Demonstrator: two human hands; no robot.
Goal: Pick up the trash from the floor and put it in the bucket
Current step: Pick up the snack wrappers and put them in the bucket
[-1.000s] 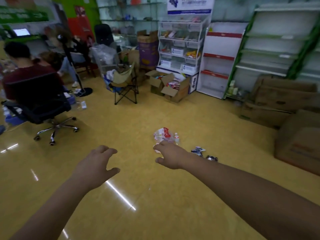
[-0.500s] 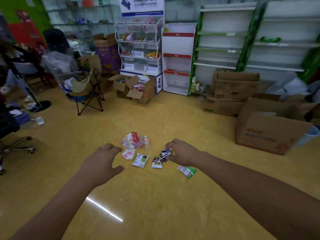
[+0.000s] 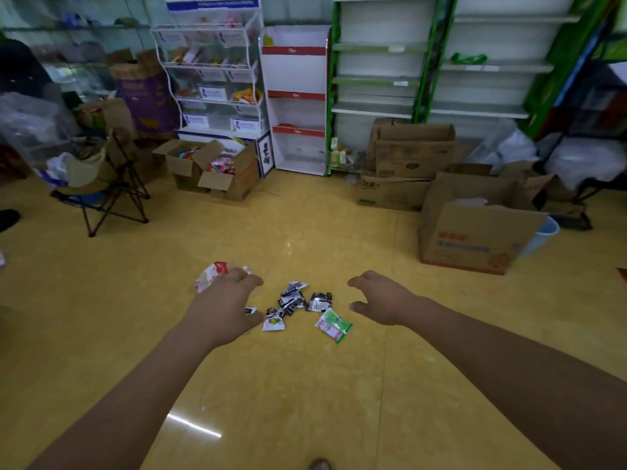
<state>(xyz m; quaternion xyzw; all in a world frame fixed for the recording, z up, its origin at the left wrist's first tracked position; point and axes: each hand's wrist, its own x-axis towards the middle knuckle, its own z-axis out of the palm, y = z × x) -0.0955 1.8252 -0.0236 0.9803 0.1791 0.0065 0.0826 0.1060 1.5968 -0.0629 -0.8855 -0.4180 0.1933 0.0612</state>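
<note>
Yellow floor (image 3: 305, 395), one loose scatter of trash mid-floor.
- One crumpled red-and-white plastic bag (image 3: 211, 275), partly behind the left hand (image 3: 222, 308).
- At least three small black-and-white foil wrappers (image 3: 292, 300), bunched together.
- One white sachet with green print (image 3: 273, 324).
- One green-and-pink packet (image 3: 334, 324), rightmost.

Left hand and right hand (image 3: 383, 300) flank the scatter, fingers loosely curled, holding nothing. One pale blue plastic bucket (image 3: 543, 235) stands behind a large cardboard box (image 3: 475, 239), well apart, toward the floor's right edge.

Trash (image 3: 294, 302) is a loose pile of small crumpled wrappers, mostly black-and-white, plus one green packet (image 3: 334, 324), lying flat on the floor (image 3: 305, 385) well left of the box (image 3: 475, 239). Pale blue bucket (image 3: 542, 237) stands upright, half hidden behind the box's right end.
</note>
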